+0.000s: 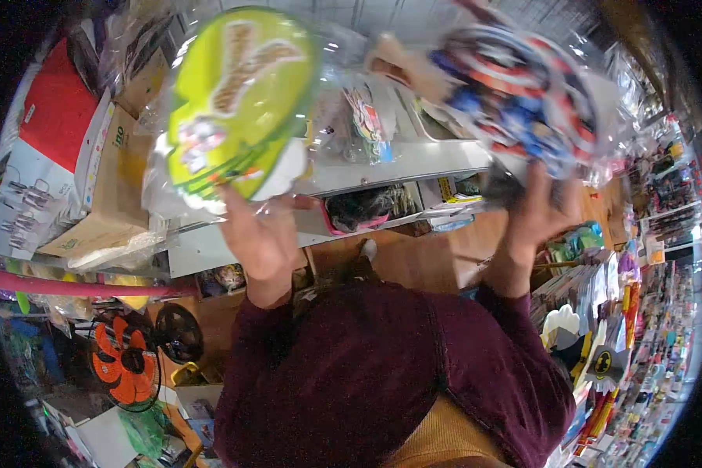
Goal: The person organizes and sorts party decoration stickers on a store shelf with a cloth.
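My left hand [261, 238] grips the lower edge of a green cutout sign [246, 93] in clear plastic wrap. The sign has brown lettering, a small cartoon figure and white cloud shapes along its bottom. On the other side, my right hand [544, 214] holds up a superhero cutout [522, 97] in red, white and blue, also in clear plastic. Motion blurs this cutout, and its lower edge covers part of my fingers. Both cutouts are raised over a white counter [335, 175]. My thumbs are partly hidden.
Cardboard boxes [113, 179] stand left of the counter. Below it, an open drawer [366, 209] holds dark items. An orange-bladed fan [125, 363] is at lower left. Packed shelves [667, 265] and bat-emblem cutouts [600, 363] line the right. A blurred tan shape [413, 66] is behind the counter.
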Action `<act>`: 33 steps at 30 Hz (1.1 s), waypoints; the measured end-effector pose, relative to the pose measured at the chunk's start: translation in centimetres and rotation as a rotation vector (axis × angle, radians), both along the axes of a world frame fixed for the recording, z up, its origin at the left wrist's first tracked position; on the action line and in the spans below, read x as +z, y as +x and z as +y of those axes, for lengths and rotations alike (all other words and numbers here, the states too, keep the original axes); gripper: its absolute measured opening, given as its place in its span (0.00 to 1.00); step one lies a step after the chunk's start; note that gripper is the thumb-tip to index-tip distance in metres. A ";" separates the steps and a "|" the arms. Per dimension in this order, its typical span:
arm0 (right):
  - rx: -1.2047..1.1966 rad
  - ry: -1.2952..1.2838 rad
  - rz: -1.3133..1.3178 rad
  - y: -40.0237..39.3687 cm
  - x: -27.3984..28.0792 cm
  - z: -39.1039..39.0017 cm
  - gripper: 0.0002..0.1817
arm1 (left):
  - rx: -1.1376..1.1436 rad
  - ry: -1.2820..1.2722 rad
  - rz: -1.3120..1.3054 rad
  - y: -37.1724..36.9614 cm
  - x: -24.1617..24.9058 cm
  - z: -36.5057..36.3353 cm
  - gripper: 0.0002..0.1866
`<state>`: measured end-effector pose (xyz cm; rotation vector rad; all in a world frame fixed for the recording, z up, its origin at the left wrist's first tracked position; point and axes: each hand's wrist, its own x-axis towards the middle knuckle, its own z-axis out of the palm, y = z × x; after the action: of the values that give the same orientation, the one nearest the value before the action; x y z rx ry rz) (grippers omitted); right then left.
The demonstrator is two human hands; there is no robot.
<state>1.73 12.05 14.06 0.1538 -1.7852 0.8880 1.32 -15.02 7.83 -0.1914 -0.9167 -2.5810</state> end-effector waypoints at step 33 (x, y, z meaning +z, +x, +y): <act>0.585 0.581 -0.372 -4.4 -7.2 -5.3 0.24 | -0.586 -0.088 -0.321 -3.8 -5.4 12.4 0.16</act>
<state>-2.71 6.78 6.82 0.9785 -2.3672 0.7976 -2.49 -2.66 2.43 -0.0752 -1.2389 -3.1761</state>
